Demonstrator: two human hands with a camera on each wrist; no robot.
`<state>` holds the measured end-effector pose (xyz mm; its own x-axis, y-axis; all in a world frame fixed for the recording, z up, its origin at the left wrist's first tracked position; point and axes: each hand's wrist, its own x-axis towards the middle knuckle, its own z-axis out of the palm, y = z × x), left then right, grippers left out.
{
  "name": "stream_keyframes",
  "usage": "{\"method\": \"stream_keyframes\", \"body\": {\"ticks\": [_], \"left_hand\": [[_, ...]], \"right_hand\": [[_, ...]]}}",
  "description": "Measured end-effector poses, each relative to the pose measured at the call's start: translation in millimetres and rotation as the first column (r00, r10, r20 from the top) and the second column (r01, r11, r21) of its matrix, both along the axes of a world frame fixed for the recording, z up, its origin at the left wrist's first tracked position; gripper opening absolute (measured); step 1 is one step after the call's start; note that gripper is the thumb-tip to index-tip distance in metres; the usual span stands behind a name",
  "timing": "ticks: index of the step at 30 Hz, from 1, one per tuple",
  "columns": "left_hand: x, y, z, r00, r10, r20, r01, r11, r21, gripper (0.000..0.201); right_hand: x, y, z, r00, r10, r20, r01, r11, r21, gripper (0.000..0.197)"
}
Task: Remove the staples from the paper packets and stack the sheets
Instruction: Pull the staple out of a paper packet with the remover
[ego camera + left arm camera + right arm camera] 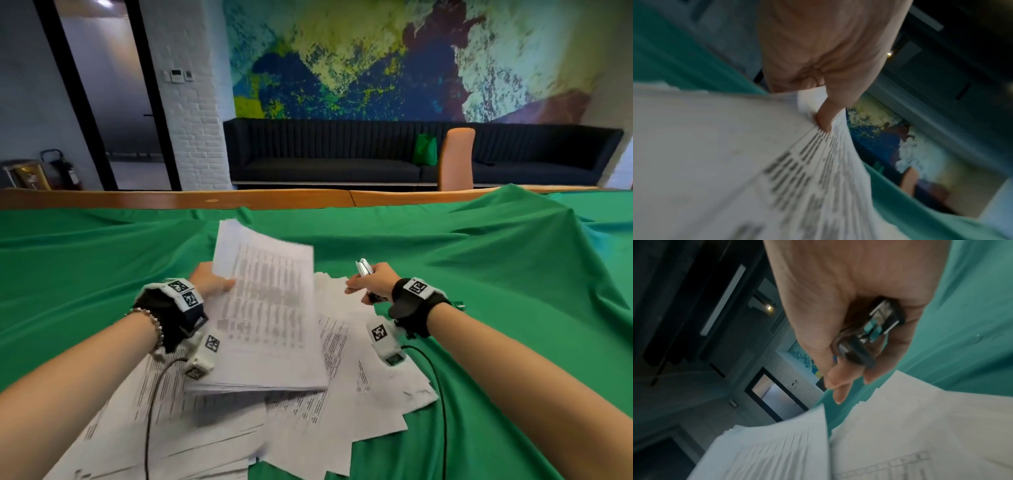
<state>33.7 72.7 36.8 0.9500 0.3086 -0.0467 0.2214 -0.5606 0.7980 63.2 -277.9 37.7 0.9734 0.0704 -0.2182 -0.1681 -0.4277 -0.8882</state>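
Observation:
A printed paper packet (267,308) is lifted above the table, its far edge curling up. My left hand (210,282) pinches its left edge, thumb on top; in the left wrist view the thumb (825,120) presses on the fanned sheets (777,178). My right hand (371,282) is curled round a black and metal staple remover (363,268), held right of the packet and apart from it. The right wrist view shows the staple remover (865,335) in my fist, with the packet (772,451) below. Loose printed sheets (308,428) lie scattered underneath on the green cloth.
A green cloth (496,274) covers the table and rises in a fold at the right. A wooden table edge (171,198) runs along the far side. Beyond it stand an orange chair back (457,157) and a dark sofa (325,154). Camera cables trail over the papers.

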Motion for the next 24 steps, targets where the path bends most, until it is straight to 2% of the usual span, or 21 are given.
{"method": "stream_keyframes", "body": {"ticks": [2, 4, 7, 10, 12, 15, 18, 21, 24], "left_hand": [[-8.3, 27.8, 4.0, 0.994, 0.015, -0.105, 0.016, 0.958, 0.286, 0.035], [-18.9, 52.5, 2.7, 0.973, 0.045, -0.227, 0.075, 0.866, 0.494, 0.036], [-29.3, 82.3, -7.0, 0.930, 0.143, -0.340, 0.126, 0.742, 0.658, 0.032], [-33.5, 89.7, -16.0, 0.904, 0.290, -0.314, 0.049, 0.660, 0.750, 0.044], [-32.0, 78.2, -14.9, 0.911, 0.311, -0.272, 0.027, 0.612, 0.790, 0.056], [-21.8, 45.6, -9.2, 0.945, 0.136, -0.298, 0.151, 0.625, 0.766, 0.061], [-4.9, 4.1, -10.3, 0.948, -0.079, -0.310, 0.261, 0.751, 0.606, 0.054], [5.1, -37.6, -15.8, 0.925, -0.236, -0.299, 0.352, 0.828, 0.436, 0.046], [14.4, -71.9, -28.3, 0.873, -0.280, -0.399, 0.438, 0.810, 0.390, 0.051]], "right_hand": [[0.9, 0.7, -7.0, 0.999, -0.028, -0.035, 0.025, 0.996, -0.081, 0.030], [0.7, 1.3, -16.4, 0.998, -0.042, -0.054, 0.032, 0.984, -0.173, 0.033], [-1.1, 5.2, -29.9, 0.997, -0.023, -0.071, 0.000, 0.948, -0.318, 0.043], [-5.3, 12.8, -39.2, 0.995, 0.044, -0.093, -0.079, 0.906, -0.416, 0.070], [-7.5, 19.3, -45.0, 0.990, 0.127, -0.069, -0.144, 0.837, -0.528, 0.083], [-10.9, 29.0, -56.2, 0.968, 0.232, -0.100, -0.242, 0.738, -0.630, 0.100], [-11.8, 33.5, -64.7, 0.954, 0.271, -0.131, -0.283, 0.659, -0.697, 0.111], [-8.5, 29.9, -62.0, 0.947, 0.287, -0.147, -0.303, 0.640, -0.706, 0.118], [-8.9, 22.4, -54.8, 0.940, 0.298, -0.168, -0.327, 0.639, -0.696, 0.119]]}}
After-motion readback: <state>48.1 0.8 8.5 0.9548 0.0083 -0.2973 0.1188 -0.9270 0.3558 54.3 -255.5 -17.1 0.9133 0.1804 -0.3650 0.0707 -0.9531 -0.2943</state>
